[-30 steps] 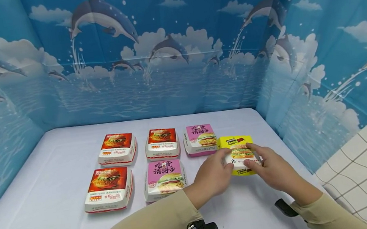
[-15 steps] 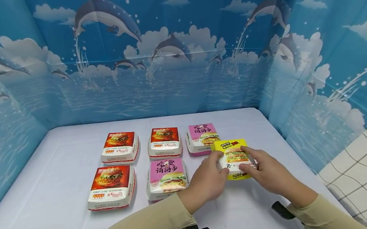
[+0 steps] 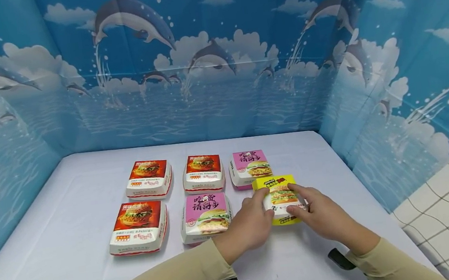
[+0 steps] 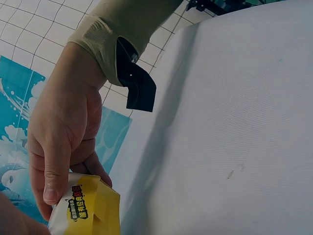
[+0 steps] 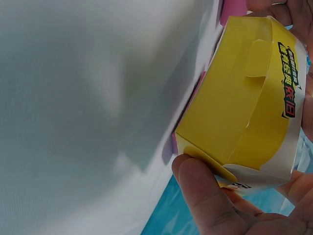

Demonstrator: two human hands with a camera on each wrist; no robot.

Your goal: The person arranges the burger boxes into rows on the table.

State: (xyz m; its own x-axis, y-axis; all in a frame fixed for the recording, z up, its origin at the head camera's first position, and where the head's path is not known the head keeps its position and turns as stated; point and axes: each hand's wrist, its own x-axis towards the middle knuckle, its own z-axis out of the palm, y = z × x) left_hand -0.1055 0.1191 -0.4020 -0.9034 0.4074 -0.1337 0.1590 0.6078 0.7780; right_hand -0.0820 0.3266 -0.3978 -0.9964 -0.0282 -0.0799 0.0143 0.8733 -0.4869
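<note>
A: Item in hand?
B: I log one yellow box [image 3: 278, 194], gripped on both sides: left hand [image 3: 252, 225] and right hand [image 3: 322, 214], fingers curled on it.
A: Location?
B: On the white table [image 3: 69, 215], just beside the near pink box [image 3: 206, 212], close before the far pink box [image 3: 248, 167].
A: Other stock?
B: Three red boxes [image 3: 137, 220], left.

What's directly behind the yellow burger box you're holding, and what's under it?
Behind the yellow box, a pink burger box sits, its near edge partly covered. Both hands, left hand and right hand, grip the yellow one. Beneath it only white table shows; contact cannot be judged.
</note>
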